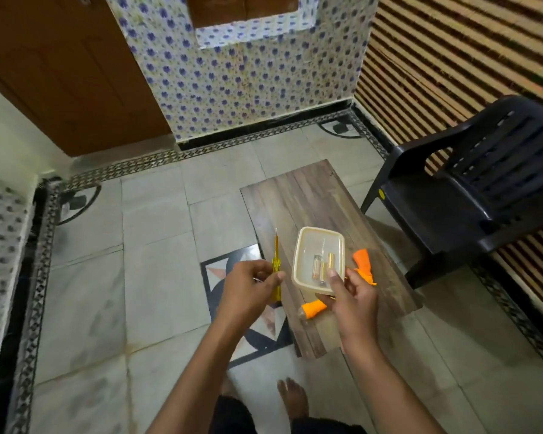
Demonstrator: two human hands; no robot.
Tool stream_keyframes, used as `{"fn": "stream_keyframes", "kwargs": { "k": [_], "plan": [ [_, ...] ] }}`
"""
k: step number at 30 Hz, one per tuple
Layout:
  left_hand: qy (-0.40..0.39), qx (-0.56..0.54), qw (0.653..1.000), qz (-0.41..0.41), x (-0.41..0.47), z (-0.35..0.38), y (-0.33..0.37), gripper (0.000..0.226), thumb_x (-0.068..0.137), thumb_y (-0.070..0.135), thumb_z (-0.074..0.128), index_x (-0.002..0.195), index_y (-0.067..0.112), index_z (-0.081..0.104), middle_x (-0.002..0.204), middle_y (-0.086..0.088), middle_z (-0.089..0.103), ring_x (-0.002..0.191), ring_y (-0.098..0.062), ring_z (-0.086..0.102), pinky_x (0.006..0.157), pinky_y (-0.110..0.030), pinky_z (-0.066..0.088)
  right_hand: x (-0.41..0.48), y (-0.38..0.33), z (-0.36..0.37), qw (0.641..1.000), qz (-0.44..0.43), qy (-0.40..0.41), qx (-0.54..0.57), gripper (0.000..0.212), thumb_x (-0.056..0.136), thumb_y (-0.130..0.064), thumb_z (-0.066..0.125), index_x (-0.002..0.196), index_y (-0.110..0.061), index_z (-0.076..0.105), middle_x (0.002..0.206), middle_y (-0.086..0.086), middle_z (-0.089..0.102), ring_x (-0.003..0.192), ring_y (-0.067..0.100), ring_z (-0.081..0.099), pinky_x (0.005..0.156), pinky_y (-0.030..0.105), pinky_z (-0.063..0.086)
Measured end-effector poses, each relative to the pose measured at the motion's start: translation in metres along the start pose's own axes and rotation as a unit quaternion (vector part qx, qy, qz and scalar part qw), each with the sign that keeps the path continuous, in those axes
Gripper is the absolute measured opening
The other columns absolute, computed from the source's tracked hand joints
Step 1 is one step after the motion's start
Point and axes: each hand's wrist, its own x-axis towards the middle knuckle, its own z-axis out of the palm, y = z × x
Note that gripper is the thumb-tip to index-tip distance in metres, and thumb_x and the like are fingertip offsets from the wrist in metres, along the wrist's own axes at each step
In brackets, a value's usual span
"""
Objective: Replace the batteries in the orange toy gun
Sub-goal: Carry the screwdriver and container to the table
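My left hand (251, 285) grips a yellow-handled screwdriver (276, 267), its metal tip pointing away from me. My right hand (353, 297) holds the near edge of a cream plastic container (308, 245), thumb on its rim, lifted above the table. Inside the container lie gold-coloured batteries (326, 266). The orange toy gun (362, 264) lies on the wooden table, mostly hidden under the container and my right hand; one orange end (314, 309) shows below the container.
The low wooden table (311, 198) stands on a tiled floor. A black plastic chair (470, 195) stands to the table's right. My bare feet (292, 399) are on the floor below the table's near end.
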Motion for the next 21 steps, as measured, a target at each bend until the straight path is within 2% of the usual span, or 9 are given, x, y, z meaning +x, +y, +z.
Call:
{"fn": "stream_keyframes", "kwargs": {
  "k": [2,4,6,9,12,13,15,18,21],
  "plan": [
    [-0.010,0.015,1.000,0.000,0.035,-0.024,-0.002,0.013,0.096,0.028,0.073,0.099,0.016,0.078,0.087,0.002,0.072,0.069,-0.010,0.072,0.059,-0.021,0.060,0.015,-0.003,0.033,1.000,0.007,0.018,0.002,0.016,0.101,-0.015,0.064,0.099,-0.023,0.077,0.091,0.000,0.080,0.095,0.023,0.076,0.083,0.050,0.064],
    [-0.030,0.027,0.999,0.001,0.073,-0.050,-0.004,0.013,0.093,0.030,0.075,0.094,0.018,0.079,0.084,0.002,0.074,0.074,-0.014,0.073,0.073,-0.036,0.065,0.028,-0.004,0.066,0.999,0.013,0.043,0.012,0.021,0.100,-0.012,0.063,0.091,-0.026,0.077,0.085,-0.003,0.079,0.093,0.023,0.076,0.082,0.047,0.064],
    [-0.053,0.022,0.998,0.008,0.107,-0.071,-0.003,0.014,0.092,0.032,0.077,0.094,0.018,0.080,0.082,0.002,0.076,0.073,-0.013,0.075,0.076,-0.041,0.066,0.041,-0.007,0.094,0.997,0.016,0.070,0.018,0.021,0.100,-0.013,0.064,0.092,-0.025,0.078,0.086,-0.003,0.080,0.094,0.024,0.077,0.083,0.048,0.063],
    [-0.095,0.055,0.993,0.034,0.170,-0.108,0.004,0.018,0.093,0.031,0.076,0.099,0.014,0.080,0.083,0.003,0.074,0.077,-0.011,0.073,0.078,-0.033,0.064,0.065,-0.011,0.148,0.989,0.021,0.131,0.058,0.016,0.100,-0.011,0.064,0.107,-0.016,0.077,0.093,0.000,0.081,0.094,0.021,0.077,0.082,0.045,0.064],
    [-0.149,0.086,0.984,0.050,0.224,-0.130,0.014,0.017,0.093,0.029,0.076,0.098,0.014,0.078,0.086,0.001,0.074,0.081,-0.013,0.073,0.079,-0.033,0.064,0.088,-0.015,0.192,0.976,0.036,0.197,0.084,0.020,0.099,-0.014,0.066,0.117,-0.012,0.075,0.100,0.005,0.080,0.096,0.022,0.077,0.085,0.049,0.064],
    [-0.165,0.101,0.979,0.057,0.239,-0.133,0.017,0.017,0.093,0.030,0.076,0.099,0.014,0.078,0.086,0.001,0.073,0.079,-0.011,0.072,0.074,-0.027,0.063,0.097,-0.014,0.202,0.971,0.045,0.213,0.095,0.020,0.099,-0.015,0.067,0.117,-0.013,0.075,0.102,0.006,0.079,0.098,0.023,0.076,0.086,0.050,0.063],
    [-0.193,0.138,0.969,0.076,0.275,-0.136,0.023,0.018,0.094,0.028,0.075,0.102,0.012,0.077,0.086,0.003,0.070,0.073,-0.004,0.066,0.055,-0.010,0.052,0.118,-0.012,0.223,0.963,0.052,0.242,0.104,0.017,0.099,-0.017,0.067,0.114,-0.018,0.075,0.103,0.004,0.079,0.099,0.022,0.076,0.086,0.048,0.063],
    [-0.219,0.171,0.956,0.094,0.323,-0.127,0.027,0.018,0.095,0.024,0.074,0.103,0.008,0.076,0.084,0.001,0.067,0.066,-0.002,0.061,0.046,-0.005,0.042,0.150,-0.011,0.243,0.955,0.060,0.279,0.088,0.015,0.100,-0.017,0.066,0.112,-0.021,0.074,0.101,0.000,0.078,0.096,0.020,0.076,0.081,0.042,0.064],
    [-0.235,0.209,0.944,0.097,0.375,-0.108,0.032,0.018,0.094,0.026,0.075,0.100,0.009,0.074,0.078,0.004,0.065,0.061,-0.001,0.058,0.043,-0.006,0.040,0.195,-0.005,0.257,0.944,0.068,0.315,0.078,0.011,0.100,-0.018,0.067,0.098,-0.027,0.071,0.098,0.000,0.076,0.092,0.021,0.075,0.075,0.040,0.065]
  ]
}}
